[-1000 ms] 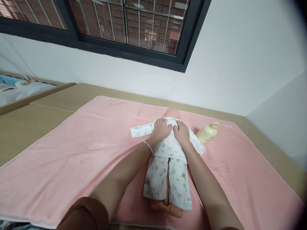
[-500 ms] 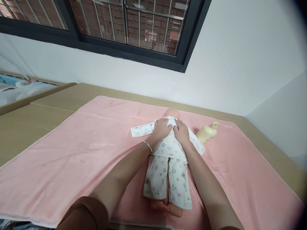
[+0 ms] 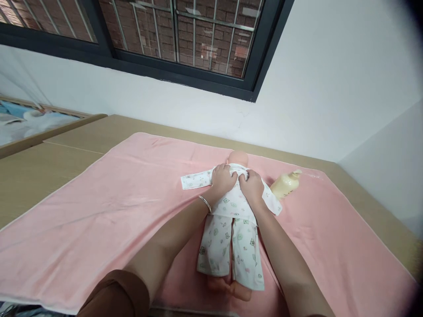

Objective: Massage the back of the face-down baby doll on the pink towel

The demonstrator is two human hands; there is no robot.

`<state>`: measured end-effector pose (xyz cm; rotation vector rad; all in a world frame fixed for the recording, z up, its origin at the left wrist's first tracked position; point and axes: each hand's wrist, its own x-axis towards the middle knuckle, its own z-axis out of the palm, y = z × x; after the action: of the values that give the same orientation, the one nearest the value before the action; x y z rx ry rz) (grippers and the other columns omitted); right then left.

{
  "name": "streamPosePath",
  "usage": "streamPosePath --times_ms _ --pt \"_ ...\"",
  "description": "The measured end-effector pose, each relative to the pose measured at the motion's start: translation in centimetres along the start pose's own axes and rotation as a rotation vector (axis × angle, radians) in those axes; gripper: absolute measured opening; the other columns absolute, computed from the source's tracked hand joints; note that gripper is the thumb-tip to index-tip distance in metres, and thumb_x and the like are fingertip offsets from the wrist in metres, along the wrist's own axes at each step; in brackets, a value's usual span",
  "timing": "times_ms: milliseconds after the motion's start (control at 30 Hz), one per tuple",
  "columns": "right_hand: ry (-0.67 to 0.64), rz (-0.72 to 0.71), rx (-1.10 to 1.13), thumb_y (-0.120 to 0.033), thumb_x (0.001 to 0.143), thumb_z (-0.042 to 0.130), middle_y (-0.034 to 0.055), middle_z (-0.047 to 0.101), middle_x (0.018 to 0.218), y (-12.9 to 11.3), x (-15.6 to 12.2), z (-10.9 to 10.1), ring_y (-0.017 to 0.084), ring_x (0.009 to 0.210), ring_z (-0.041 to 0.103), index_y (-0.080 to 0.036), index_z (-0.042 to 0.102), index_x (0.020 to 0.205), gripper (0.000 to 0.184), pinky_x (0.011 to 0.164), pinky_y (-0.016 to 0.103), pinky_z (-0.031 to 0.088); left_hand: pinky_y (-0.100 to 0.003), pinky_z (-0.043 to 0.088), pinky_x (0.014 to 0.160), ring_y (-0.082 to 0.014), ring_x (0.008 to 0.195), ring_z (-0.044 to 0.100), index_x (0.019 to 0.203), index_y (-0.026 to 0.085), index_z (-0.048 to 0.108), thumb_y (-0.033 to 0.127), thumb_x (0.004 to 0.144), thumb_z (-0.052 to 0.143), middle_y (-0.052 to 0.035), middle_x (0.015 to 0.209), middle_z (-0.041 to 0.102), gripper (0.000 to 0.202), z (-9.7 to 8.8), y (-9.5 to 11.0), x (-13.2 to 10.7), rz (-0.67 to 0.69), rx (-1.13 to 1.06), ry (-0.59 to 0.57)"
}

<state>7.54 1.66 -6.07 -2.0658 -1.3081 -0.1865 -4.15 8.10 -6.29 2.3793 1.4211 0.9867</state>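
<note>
A baby doll [image 3: 235, 207] in a white patterned top and trousers lies with its head toward the wall and its feet toward me. My left hand [image 3: 224, 179] rests on the left side of its upper body near the shoulder, fingers laid out over the cloth. On the right side, my right hand [image 3: 252, 187] lies on the top in the same way, the thumbs pointing toward each other. The doll's left-side sleeve stretches out sideways; the other sleeve slants down to the right. Its face cannot be seen.
A pink blanket [image 3: 115, 198] covers much of the wooden tabletop [image 3: 66, 152]. Just right of the doll lies a yellowish bottle [image 3: 286, 184]. Behind stand a white wall and a dark-framed window [image 3: 185, 79]. A wooden-edged bin [image 3: 36, 125] with plastic and cloth is at far left.
My right hand has slid slightly down toward me on the doll's top, its fingers a little more bent. My left hand stays nearly in place.
</note>
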Motion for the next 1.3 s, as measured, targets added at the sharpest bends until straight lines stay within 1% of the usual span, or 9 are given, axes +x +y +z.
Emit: streamPosePath --times_ms 133,267,433,533,667,833,967,1100,1300 --pt "-0.038 -0.143 0.049 -0.03 0.087 0.042 0.0149 0.068 0.113 0.7 0.8 0.6 0.028 0.106 0.058 -0.013 0.063 0.119 0.042 0.094 0.037 0.041 -0.037 0.04 0.099 -0.0243 0.11 0.057 0.107 0.017 0.064 0.031 0.089 0.051 -0.0092 0.111 0.067 0.026 0.1 -0.2 0.3 0.066 -0.016 -0.021" --pt "-0.031 -0.245 0.119 -0.028 0.088 0.039 0.0123 0.069 0.113 1.0 0.7 0.7 0.026 0.105 0.059 -0.014 0.065 0.114 0.039 0.095 0.035 0.041 -0.036 0.041 0.095 -0.0229 0.106 0.058 0.099 0.019 0.064 0.027 0.091 0.05 -0.007 0.104 0.068 0.018 0.2 -0.3 0.0 0.145 -0.032 0.014" --pt "0.042 -0.096 0.059 -0.035 0.088 0.044 0.0104 0.071 0.1 0.5 -0.3 0.3 0.026 0.098 0.061 -0.017 0.067 0.106 0.034 0.087 0.034 0.043 -0.037 0.041 0.093 -0.0251 0.104 0.058 0.095 0.018 0.063 0.029 0.091 0.05 -0.0092 0.099 0.067 0.017 0.0 -0.1 -0.4 0.097 0.011 0.07" --pt "0.029 -0.052 0.03 -0.035 0.088 0.045 0.0118 0.07 0.104 0.4 -0.1 0.3 0.027 0.1 0.06 -0.017 0.066 0.109 0.036 0.086 0.035 0.044 -0.037 0.041 0.093 -0.0253 0.106 0.057 0.101 0.018 0.062 0.031 0.091 0.05 -0.0096 0.105 0.066 0.02 -0.1 -0.1 -0.1 0.087 0.035 0.024" --pt "-0.051 -0.17 0.062 -0.027 0.086 0.041 0.0131 0.068 0.115 1.0 1.0 0.8 0.028 0.109 0.058 -0.015 0.063 0.119 0.041 0.097 0.038 0.041 -0.038 0.04 0.097 -0.0251 0.11 0.055 0.11 0.02 0.062 0.033 0.091 0.05 -0.0095 0.113 0.064 0.026 0.0 -0.2 0.5 0.079 0.045 -0.07" --pt "-0.036 -0.245 0.127 -0.025 0.086 0.039 0.0117 0.068 0.119 1.2 0.9 0.9 0.026 0.111 0.058 -0.015 0.064 0.117 0.041 0.099 0.036 0.04 -0.037 0.04 0.097 -0.0246 0.109 0.056 0.105 0.02 0.063 0.031 0.091 0.051 -0.0086 0.108 0.065 0.021 0.1 -0.4 0.3 0.109 -0.002 -0.032" --pt "0.023 -0.123 0.102 -0.033 0.089 0.043 0.01 0.071 0.104 0.5 -0.3 0.3 0.025 0.098 0.062 -0.017 0.067 0.11 0.036 0.087 0.034 0.043 -0.037 0.042 0.094 -0.0249 0.105 0.058 0.099 0.019 0.064 0.028 0.091 0.049 -0.0095 0.103 0.067 0.019 -0.1 -0.2 -0.4 0.104 -0.022 0.048" --pt "0.019 -0.039 0.034 -0.035 0.088 0.044 0.0114 0.071 0.103 0.3 -0.2 0.2 0.027 0.098 0.061 -0.017 0.066 0.111 0.037 0.084 0.034 0.043 -0.038 0.042 0.095 -0.0246 0.106 0.058 0.098 0.018 0.065 0.028 0.091 0.048 -0.0091 0.104 0.068 0.021 -0.4 0.1 -0.4 0.054 0.009 0.024" --pt "-0.076 -0.231 0.04 -0.025 0.087 0.039 0.0141 0.065 0.125 1.2 1.3 1.0 0.028 0.118 0.055 -0.014 0.063 0.122 0.044 0.104 0.04 0.038 -0.038 0.041 0.099 -0.0231 0.107 0.059 0.101 0.02 0.065 0.027 0.09 0.049 -0.0078 0.11 0.068 0.02 -0.2 -0.2 0.4 0.104 -0.009 -0.047"
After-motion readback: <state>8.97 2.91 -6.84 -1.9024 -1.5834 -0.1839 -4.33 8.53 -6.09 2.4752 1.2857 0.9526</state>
